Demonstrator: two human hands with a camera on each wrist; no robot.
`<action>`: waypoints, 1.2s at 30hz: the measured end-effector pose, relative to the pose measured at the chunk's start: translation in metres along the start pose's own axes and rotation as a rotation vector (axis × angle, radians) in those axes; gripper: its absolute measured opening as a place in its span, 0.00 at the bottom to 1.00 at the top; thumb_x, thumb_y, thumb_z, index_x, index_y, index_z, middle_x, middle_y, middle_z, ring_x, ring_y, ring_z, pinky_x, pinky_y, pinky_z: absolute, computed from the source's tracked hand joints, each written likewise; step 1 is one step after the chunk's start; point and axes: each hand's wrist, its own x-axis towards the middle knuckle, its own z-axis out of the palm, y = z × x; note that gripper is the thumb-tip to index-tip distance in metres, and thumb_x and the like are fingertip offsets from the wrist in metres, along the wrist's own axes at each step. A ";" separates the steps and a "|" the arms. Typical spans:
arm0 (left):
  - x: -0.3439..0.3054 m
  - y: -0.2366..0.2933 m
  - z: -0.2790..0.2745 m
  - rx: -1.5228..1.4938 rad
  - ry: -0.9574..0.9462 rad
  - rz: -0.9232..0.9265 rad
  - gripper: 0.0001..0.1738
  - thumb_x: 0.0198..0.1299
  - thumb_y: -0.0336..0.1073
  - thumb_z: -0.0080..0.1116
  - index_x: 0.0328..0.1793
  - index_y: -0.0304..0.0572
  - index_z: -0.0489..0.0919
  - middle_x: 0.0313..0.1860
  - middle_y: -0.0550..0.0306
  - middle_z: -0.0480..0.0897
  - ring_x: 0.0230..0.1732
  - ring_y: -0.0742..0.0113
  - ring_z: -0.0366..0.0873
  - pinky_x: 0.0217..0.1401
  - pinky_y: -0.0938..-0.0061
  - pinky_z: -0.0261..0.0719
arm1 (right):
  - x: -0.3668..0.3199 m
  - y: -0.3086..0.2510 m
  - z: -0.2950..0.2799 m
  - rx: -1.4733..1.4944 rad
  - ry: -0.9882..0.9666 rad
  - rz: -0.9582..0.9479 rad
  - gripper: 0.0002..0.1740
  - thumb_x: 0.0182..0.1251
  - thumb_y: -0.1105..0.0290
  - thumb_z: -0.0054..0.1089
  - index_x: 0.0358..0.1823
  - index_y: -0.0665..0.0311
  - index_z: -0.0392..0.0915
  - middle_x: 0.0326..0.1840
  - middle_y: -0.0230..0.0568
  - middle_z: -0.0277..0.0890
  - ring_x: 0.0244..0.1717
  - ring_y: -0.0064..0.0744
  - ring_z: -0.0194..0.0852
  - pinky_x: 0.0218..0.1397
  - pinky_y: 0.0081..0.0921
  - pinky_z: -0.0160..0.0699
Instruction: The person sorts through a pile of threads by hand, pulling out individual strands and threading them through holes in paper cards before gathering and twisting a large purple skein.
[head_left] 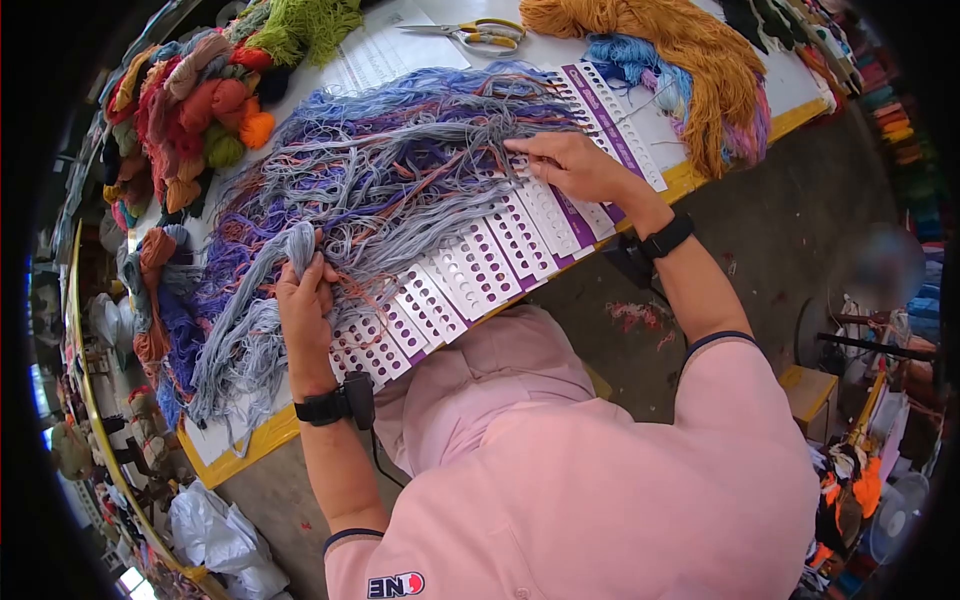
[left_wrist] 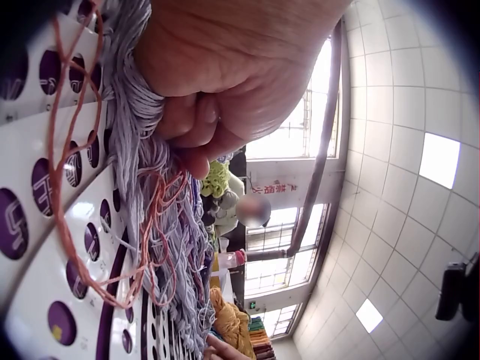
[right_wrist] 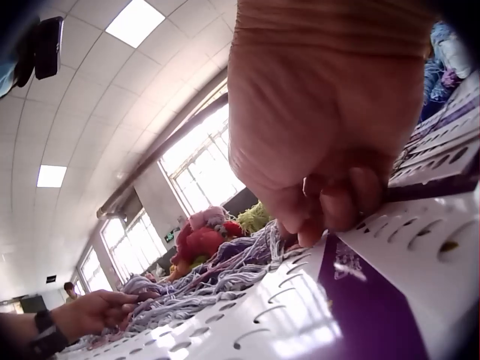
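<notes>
Grey-blue, purple and rust threads (head_left: 400,150) lie loose across a row of white and purple cards with punched holes (head_left: 475,270). The left hand (head_left: 306,300) grips a thick bundle of grey-blue thread (head_left: 262,262) at the lower left of the pile; in the left wrist view its fingers curl round the grey strands (left_wrist: 135,97). Over the cards' upper right end, the right hand (head_left: 580,168) touches the threads with thumb and fingertips. In the right wrist view that hand (right_wrist: 322,127) has bent fingers low at the thread ends; whether it pinches any is hidden.
Yellow-handled scissors (head_left: 488,36) and a printed sheet (head_left: 395,48) lie at the table's back. Multicoloured skeins (head_left: 190,110) are heaped at the left, ochre (head_left: 690,70) and light blue ones (head_left: 640,62) at the right. Yellow tape (head_left: 240,455) runs along the table's front edge.
</notes>
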 end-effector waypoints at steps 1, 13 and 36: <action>-0.001 0.001 0.001 -0.007 -0.001 -0.003 0.20 0.70 0.31 0.53 0.66 0.41 0.75 0.26 0.67 0.77 0.15 0.87 0.55 0.16 0.88 0.47 | 0.001 -0.001 -0.002 0.012 0.001 0.025 0.15 0.64 0.79 0.55 0.51 0.65 0.81 0.36 0.40 0.77 0.37 0.34 0.75 0.42 0.28 0.72; 0.002 -0.001 -0.003 -0.007 -0.014 -0.016 0.21 0.70 0.32 0.53 0.68 0.41 0.73 0.28 0.66 0.77 0.15 0.88 0.54 0.16 0.88 0.49 | -0.015 -0.029 -0.037 -0.161 -0.002 0.122 0.06 0.58 0.73 0.62 0.37 0.64 0.81 0.32 0.39 0.75 0.36 0.39 0.76 0.41 0.33 0.74; 0.000 -0.001 -0.003 -0.037 -0.028 -0.003 0.19 0.70 0.32 0.53 0.66 0.41 0.76 0.27 0.67 0.76 0.15 0.87 0.55 0.16 0.87 0.46 | -0.056 -0.083 -0.029 -0.379 -0.217 -0.025 0.26 0.42 0.70 0.75 0.44 0.65 0.75 0.42 0.44 0.71 0.47 0.48 0.72 0.51 0.39 0.72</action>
